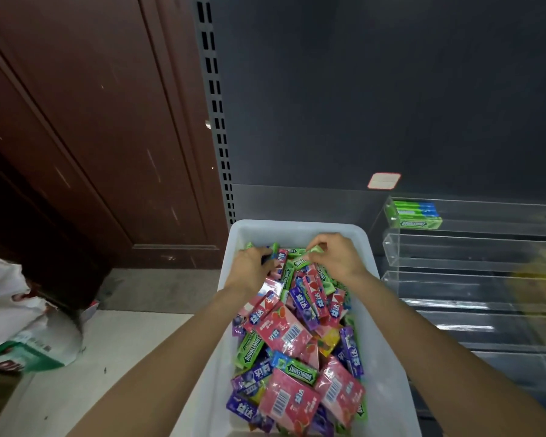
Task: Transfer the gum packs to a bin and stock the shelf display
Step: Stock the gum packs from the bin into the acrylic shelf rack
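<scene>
I had both hands at the far end of the white plastic bin point(388, 357), which was full of mixed gum packs point(284, 329): pink, purple and green ones, lying in disorder. My right hand point(336, 257) pinched one green gum pack point(314, 250) between thumb and fingertips, lifted a little above the heap. My left hand point(249, 268) was curled down into the pile; its fingers were bent around some packs near a pink one, but how many it held I could not tell.

I judged that the transfer into the bin was done and that I was now sorting out green packs for the clear acrylic display point(473, 266) on the shelf to the right. Its top tier already held green Doublemint packs point(418, 214), while the tiers below looked without stock. To do this step well, I thought it better to collect several packs of one flavour, turn them the same way, and only then carry them over.

The far rim of the bin was close behind my fingers, and the display's front edges stood just beside the bin's right wall. The open room was above the bin and to the right, so a lift first, then a move sideways, seemed safest. A white bag point(29, 320) lay on the floor at the left, well apart.
</scene>
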Action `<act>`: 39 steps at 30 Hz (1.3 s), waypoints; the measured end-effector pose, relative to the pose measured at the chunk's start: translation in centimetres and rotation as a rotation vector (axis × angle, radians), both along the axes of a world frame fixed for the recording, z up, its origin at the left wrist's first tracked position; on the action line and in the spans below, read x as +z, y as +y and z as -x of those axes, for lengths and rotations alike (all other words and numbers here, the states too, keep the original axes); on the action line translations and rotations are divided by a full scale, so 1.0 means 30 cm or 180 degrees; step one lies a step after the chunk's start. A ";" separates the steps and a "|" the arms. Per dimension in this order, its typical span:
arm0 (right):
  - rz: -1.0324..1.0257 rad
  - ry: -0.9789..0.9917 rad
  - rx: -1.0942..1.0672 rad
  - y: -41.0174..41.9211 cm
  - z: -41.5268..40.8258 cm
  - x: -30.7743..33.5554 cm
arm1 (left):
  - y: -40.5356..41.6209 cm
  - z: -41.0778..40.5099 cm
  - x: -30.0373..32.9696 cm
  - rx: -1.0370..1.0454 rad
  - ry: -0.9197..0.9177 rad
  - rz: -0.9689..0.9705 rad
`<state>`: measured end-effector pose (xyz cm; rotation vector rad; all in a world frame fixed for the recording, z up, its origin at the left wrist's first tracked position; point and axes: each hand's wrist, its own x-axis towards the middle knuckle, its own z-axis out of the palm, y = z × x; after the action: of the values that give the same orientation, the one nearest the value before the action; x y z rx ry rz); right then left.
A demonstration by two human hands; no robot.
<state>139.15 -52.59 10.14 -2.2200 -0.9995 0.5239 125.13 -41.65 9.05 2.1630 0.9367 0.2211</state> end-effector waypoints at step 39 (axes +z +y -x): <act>-0.1140 -0.0402 -0.0389 -0.609 -0.721 0.233 | -0.614 -0.618 0.390 0.1156 -0.1976 0.0657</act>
<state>160.77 -70.86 17.14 -1.9925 -0.9314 0.1366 143.69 -60.08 20.74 1.5696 0.9191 0.8754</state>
